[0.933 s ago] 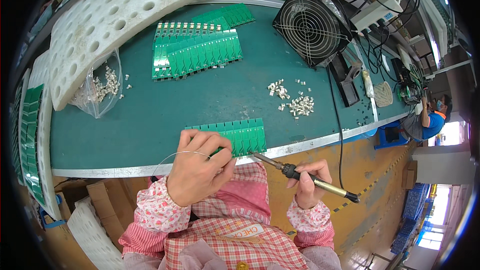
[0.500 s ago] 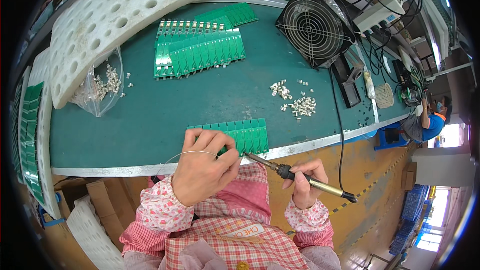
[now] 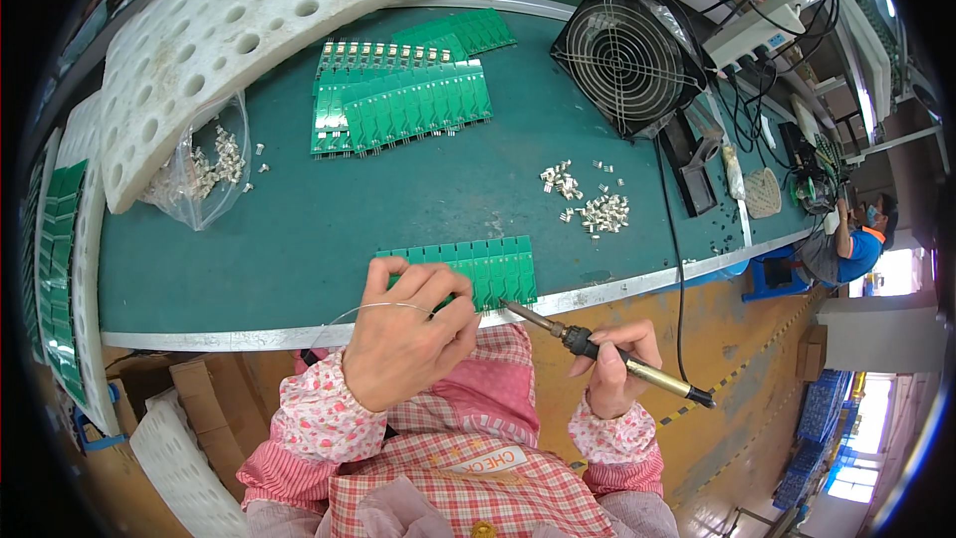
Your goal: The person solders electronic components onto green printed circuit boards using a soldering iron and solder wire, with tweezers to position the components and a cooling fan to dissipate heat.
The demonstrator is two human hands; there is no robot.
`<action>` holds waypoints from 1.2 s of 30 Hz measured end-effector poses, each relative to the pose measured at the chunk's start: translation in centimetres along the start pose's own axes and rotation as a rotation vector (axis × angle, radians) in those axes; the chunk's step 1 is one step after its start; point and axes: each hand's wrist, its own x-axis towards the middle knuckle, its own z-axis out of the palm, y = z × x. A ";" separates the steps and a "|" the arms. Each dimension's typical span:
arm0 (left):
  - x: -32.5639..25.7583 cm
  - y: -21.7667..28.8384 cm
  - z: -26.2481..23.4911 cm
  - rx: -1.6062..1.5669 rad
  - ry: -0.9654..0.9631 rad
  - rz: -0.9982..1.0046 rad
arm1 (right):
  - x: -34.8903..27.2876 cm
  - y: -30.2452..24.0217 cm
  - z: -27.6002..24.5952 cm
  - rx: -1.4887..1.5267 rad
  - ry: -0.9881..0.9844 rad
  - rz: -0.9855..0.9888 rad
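Observation:
A green circuit board panel (image 3: 488,264) lies at the table's front edge, with pins along its near side. My left hand (image 3: 413,339) rests over its left part, fingers curled and pinching a thin solder wire (image 3: 349,313) that loops out to the left. The pinched end is hidden behind the fingers. In my right hand (image 3: 619,364) is a soldering iron (image 3: 578,341), held like a pen. Its tip touches or nearly touches the board's near edge, right of my left fingers.
Stacked green boards (image 3: 418,105) lie farther back. Small white connectors (image 3: 603,211) are heaped at right, more in a plastic bag (image 3: 204,174) beside a holed foam sheet (image 3: 239,40). A black fan (image 3: 622,60) and iron stand (image 3: 694,164) stand back right. A co-worker (image 3: 864,249) sits far right.
The soldering iron's tip has shifted slightly right along the board's near edge, my right hand moving with it. My left hand has barely moved.

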 end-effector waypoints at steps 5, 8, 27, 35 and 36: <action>-0.4 -0.3 -0.7 -0.087 -0.004 -0.017 | 0.0 0.3 -0.1 0.022 -0.012 -0.020; -0.7 -0.6 -0.6 -0.101 0.014 -0.016 | -0.1 0.3 0.4 0.025 -0.021 0.004; -0.8 -0.4 -0.2 0.019 0.069 0.038 | 0.2 0.1 1.1 0.018 -0.060 0.069; -2.0 -1.1 -1.1 0.046 0.067 -0.010 | 0.3 -0.4 1.2 -0.011 -0.065 0.075; -2.1 -1.1 -1.1 0.047 0.067 -0.012 | 0.2 -0.4 1.3 0.003 -0.045 0.081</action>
